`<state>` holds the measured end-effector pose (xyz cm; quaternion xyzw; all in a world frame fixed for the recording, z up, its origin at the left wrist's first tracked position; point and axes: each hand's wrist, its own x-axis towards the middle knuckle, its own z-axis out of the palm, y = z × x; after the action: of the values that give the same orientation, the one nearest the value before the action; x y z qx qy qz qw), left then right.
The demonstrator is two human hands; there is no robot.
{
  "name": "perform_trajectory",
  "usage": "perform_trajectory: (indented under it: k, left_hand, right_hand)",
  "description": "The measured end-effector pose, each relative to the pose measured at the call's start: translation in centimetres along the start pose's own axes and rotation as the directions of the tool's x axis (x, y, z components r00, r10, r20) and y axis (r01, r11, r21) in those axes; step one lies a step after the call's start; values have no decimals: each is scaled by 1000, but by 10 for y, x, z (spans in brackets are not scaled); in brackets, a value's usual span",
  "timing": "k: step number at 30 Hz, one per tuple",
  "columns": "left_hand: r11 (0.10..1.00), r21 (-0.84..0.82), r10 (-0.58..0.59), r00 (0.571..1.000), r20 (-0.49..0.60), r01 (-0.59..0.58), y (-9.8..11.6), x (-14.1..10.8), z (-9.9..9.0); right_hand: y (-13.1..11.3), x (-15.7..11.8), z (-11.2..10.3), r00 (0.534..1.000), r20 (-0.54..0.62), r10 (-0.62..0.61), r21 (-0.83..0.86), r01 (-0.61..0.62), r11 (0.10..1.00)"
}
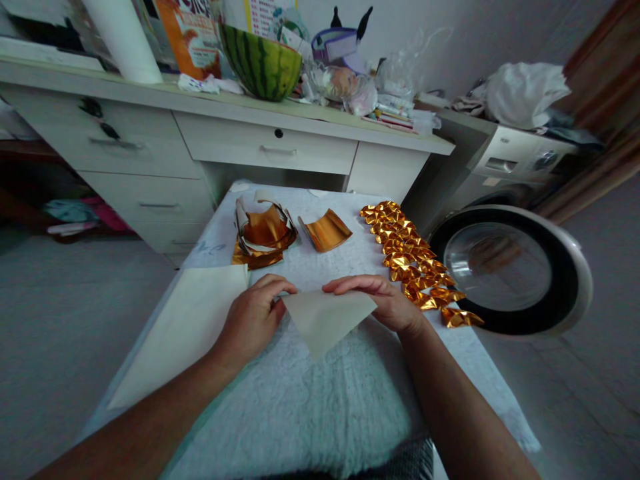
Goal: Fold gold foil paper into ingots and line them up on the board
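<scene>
A pale sheet of paper (327, 321), shaped like a triangle pointing down toward the body, is held between both hands. My left hand (257, 313) pinches its left corner between thumb and fingers. At the upper right edge, my right hand (383, 300) grips it with fingers laid along the top. Beyond the hands lie a curved gold sheet (329, 231) and a curled stack of gold sheets (263, 230). Folded shiny gold pieces (410, 257) stand in rows at the right. A large pale sheet (180, 333) rests beside my left forearm.
The cloth-covered table (320, 393) stands before a white desk (270, 143) with drawers. On the desk are a cut watermelon (263, 63), an orange bag (193, 40) and plastic bags. At the right, a washing machine's round door (510, 267) hangs open near the table edge.
</scene>
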<state>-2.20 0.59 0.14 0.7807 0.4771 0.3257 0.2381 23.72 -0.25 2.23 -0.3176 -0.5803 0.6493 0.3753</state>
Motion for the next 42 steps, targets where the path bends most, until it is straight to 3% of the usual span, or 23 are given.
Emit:
perform_trajectory:
  k: [6,13,20,26,30,37,42]
  left_hand:
    - [988,-134,82,997,-6,-82,1,1,4]
    - [990,-113,94,994,57,-87,1,0,4]
    - [983,-102,160,985,70,-152,10,-2,-1]
    - [983,-106,149,989,-21,-150,13,-2,-2]
    - [983,-117,131,987,-98,-142,13,-3,-1]
    - [972,-138,175,979,-103,-189,15,-6,0]
    - [971,-172,153,983,-100,-168,16,-6,1]
  right_hand:
    - [0,2,-2,1000,-14,-10,-88,9,996]
    - [3,3,-4,999,-32,37,-118,-40,992]
    - [14,7,-5,977,-185,105,-195,-141,971]
    - [15,12,2,981,-192,23,-276,-76,958]
    - [17,14,5,965,-254,-58,-340,-33,940]
    - [15,14,13,982,-187,-4,-34,-3,999]
    - [17,17,18,965,-259,38,83,-17,996]
